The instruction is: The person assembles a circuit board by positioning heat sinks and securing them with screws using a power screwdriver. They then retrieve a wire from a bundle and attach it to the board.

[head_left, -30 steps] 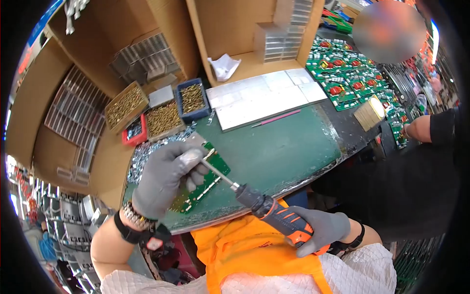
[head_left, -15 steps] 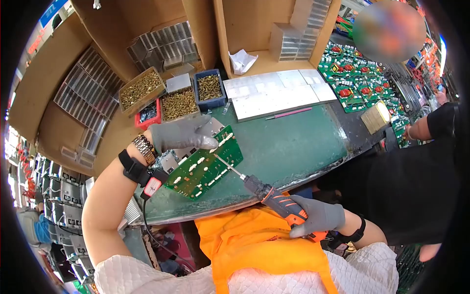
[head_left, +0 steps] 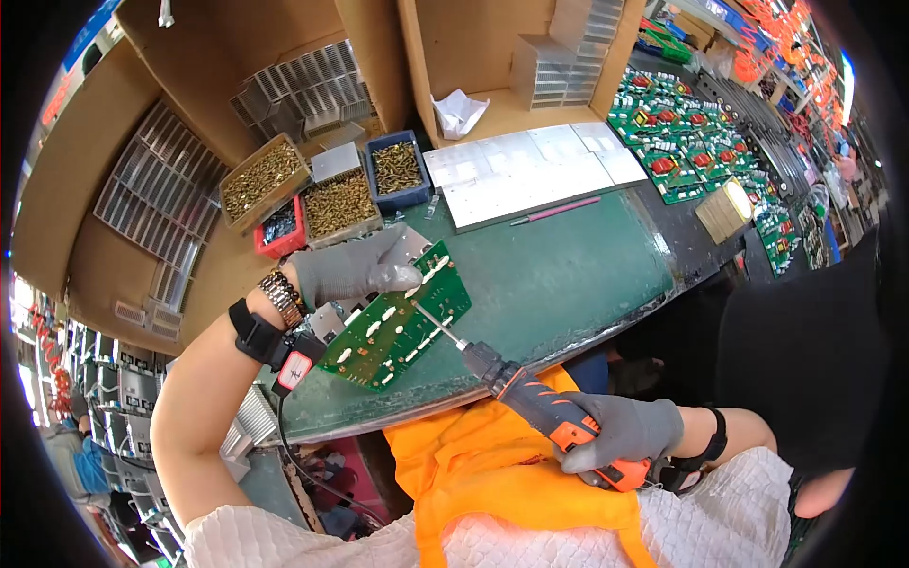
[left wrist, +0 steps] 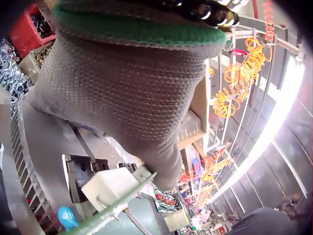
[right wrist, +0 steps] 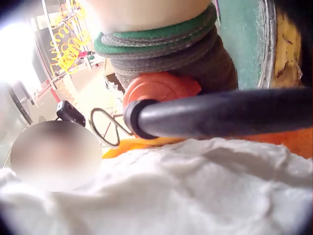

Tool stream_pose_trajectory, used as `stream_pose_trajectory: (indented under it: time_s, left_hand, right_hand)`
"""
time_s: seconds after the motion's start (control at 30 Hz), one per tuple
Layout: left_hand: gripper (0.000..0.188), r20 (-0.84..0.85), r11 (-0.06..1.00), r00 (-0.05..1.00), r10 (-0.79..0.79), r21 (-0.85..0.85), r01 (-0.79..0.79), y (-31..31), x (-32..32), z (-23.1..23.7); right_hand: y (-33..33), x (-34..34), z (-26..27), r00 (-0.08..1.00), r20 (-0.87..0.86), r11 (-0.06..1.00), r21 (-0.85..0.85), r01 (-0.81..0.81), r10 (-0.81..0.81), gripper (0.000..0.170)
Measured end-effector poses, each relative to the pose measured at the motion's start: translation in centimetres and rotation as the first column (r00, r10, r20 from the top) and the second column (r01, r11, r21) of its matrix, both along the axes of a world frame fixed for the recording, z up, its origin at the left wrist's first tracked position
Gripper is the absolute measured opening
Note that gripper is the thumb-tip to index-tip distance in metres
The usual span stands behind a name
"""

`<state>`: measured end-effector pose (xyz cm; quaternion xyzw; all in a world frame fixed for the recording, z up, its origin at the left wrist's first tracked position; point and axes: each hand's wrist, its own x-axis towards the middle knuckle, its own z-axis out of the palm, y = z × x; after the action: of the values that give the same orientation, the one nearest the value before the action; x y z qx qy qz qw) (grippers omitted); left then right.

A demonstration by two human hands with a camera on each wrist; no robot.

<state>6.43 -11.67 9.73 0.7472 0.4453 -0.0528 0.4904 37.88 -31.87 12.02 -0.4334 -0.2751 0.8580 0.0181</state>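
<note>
My gloved left hand (head_left: 352, 269) grips a green circuit board (head_left: 396, 333) by its upper edge, thumb on the near face. The board is tilted up over the bench, with metal heatsink parts (head_left: 329, 320) behind it. In the left wrist view a white block-shaped component (left wrist: 110, 188) and the board's edge lie below the glove (left wrist: 117, 93). My gloved right hand (head_left: 632, 432) holds an orange and black electric screwdriver (head_left: 530, 398). Its long bit (head_left: 438, 323) meets the board's face just below the left thumb. A thick black cord (right wrist: 220, 115) leaves the screwdriver's orange end (right wrist: 159, 88).
Bins of brass screws (head_left: 341, 204) stand at the back left, by a small red bin (head_left: 281, 227). Behind them are cardboard boxes (head_left: 507, 57) holding metal heatsinks. White panels (head_left: 530, 175), a pink pen (head_left: 559, 210) and more circuit boards (head_left: 677, 151) lie rightward. Another person's dark clothing (head_left: 805, 350) is close right.
My left hand has left the screwdriver's bit and now grips the board's upper edge, the board raised and tilted. The bit's tip has come onto the board. The right hand keeps its grip.
</note>
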Motion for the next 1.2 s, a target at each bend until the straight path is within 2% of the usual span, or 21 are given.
stream_pose_trajectory:
  time_s: [0.07,0.2,0.3,0.4,0.47,0.5,0.53,0.57,0.6,0.63,0.67,0.7,0.73,0.8,0.87,0.9,0.93,1.0,1.13,1.17,1.2]
  left_hand:
    - [0.106,0.082,0.999,0.996,-0.027,-0.032,0.03,0.1,0.1,0.0]
    - [0.103,0.054,1.0,0.998,0.02,0.023,-0.021,0.0,-0.2,-0.5]
    - [0.1,0.048,0.998,0.999,0.009,-0.068,-0.006,-0.3,0.3,1.0]
    - [0.095,0.053,1.0,0.998,0.015,-0.007,-0.014,0.3,-0.9,-0.9]
    - [0.088,-0.057,0.98,0.994,-0.089,0.173,0.098,0.5,-1.9,-1.1]
    - [0.07,0.068,0.994,0.992,-0.106,-0.031,0.109,0.1,-2.3,-0.2]
    - [0.07,0.065,0.995,0.993,-0.098,-0.03,0.1,-0.4,-2.7,0.3]
    - [0.056,-0.023,0.984,0.998,0.053,-0.169,-0.056,-1.1,-3.0,0.5]
    - [0.043,-0.128,0.932,0.973,0.191,-0.288,-0.221,-2.0,-3.5,0.5]
    - [0.037,0.01,0.979,0.98,0.2,-0.03,-0.2,-3.3,-3.5,-0.5]
    - [0.038,0.014,0.956,0.96,0.281,0.079,-0.281,-4.9,-3.6,-0.8]
    - [0.037,0.077,0.93,0.944,0.32,0.166,-0.329,-6.6,-2.8,-0.6]
    - [0.037,0.138,0.893,0.926,0.352,0.248,-0.376,-8.3,-2.1,-0.6]
    - [0.039,0.086,0.807,0.943,0.322,0.495,-0.321,-12.3,0.8,0.0]
    - [0.04,-0.015,0.684,0.987,0.161,0.723,-0.1,-14.7,2.9,-0.6]
    - [0.036,-0.102,0.719,0.981,0.167,0.693,-0.05,-14.8,3.5,-1.3]
    - [0.036,-0.106,0.715,0.978,0.181,0.697,-0.056,-14.5,3.9,-2.4]
    - [0.032,0.022,0.513,0.988,0.155,0.852,-0.1,-13.6,4.5,-4.2]
    - [0.031,-0.015,0.506,0.982,0.187,0.858,-0.083,-11.9,6.3,-5.3]
    - [0.027,-0.056,0.55,0.985,0.162,0.834,-0.043,-11.6,6.7,-5.0]
    - [0.027,-0.056,0.546,0.985,0.162,0.837,-0.042,-11.0,6.5,-4.3]
  right_hand:
    - [-0.1,-0.3,0.4,1.0,0.028,1.0,-0.025,-0.001,0.002,0.056]
    - [0.0,-0.6,0.5,1.0,-0.015,0.998,-0.061,0.005,-0.006,0.057]
    - [0.3,-0.2,-0.2,1.0,-0.024,0.999,-0.049,-0.011,0.01,0.057]
    - [0.2,1.0,-0.1,0.997,-0.073,1.0,-0.004,0.002,-0.003,0.058]
    - [0.0,2.3,0.6,0.995,-0.096,0.999,0.037,0.018,-0.014,0.059]
    - [-0.6,3.0,1.0,0.99,-0.115,0.995,0.048,0.089,-0.083,0.059]
    - [-1.4,3.7,1.1,0.978,-0.136,0.985,0.056,0.164,-0.156,0.06]
    - [-2.3,4.5,0.4,0.951,-0.181,0.957,0.097,0.272,-0.252,0.07]
    - [-2.7,5.1,0.0,0.952,-0.184,0.959,0.102,0.264,-0.243,0.07]
    - [-2.9,5.5,-0.5,0.919,-0.244,0.927,0.136,0.349,-0.31,0.075]
    - [-2.9,5.8,-0.8,0.877,-0.305,0.887,0.163,0.433,-0.372,0.081]
    - [-3.0,5.8,-0.6,0.864,-0.282,0.847,0.225,0.482,-0.417,0.087]
    - [-3.0,5.7,-0.9,0.865,-0.289,0.85,0.225,0.477,-0.41,0.087]
    - [-2.9,5.4,-2.0,0.75,-0.383,0.741,0.208,0.638,-0.539,0.084]
    - [-2.4,5.1,-2.8,0.74,-0.403,0.732,0.21,0.648,-0.539,0.083]
    - [-2.2,5.0,-3.2,0.742,-0.42,0.738,0.213,0.64,-0.523,0.082]
    - [-1.9,4.8,-3.4,0.743,-0.439,0.744,0.216,0.633,-0.505,0.082]
    - [-1.5,4.5,-3.6,0.745,-0.446,0.752,0.208,0.625,-0.495,0.08]
    - [-0.9,4.0,-4.1,0.769,-0.442,0.788,0.194,0.584,-0.462,0.078]
    - [-1.0,3.8,-4.0,0.764,-0.428,0.769,0.21,0.603,-0.482,0.08]
    - [-1.0,3.7,-3.9,0.759,-0.416,0.749,0.23,0.621,-0.501,0.083]
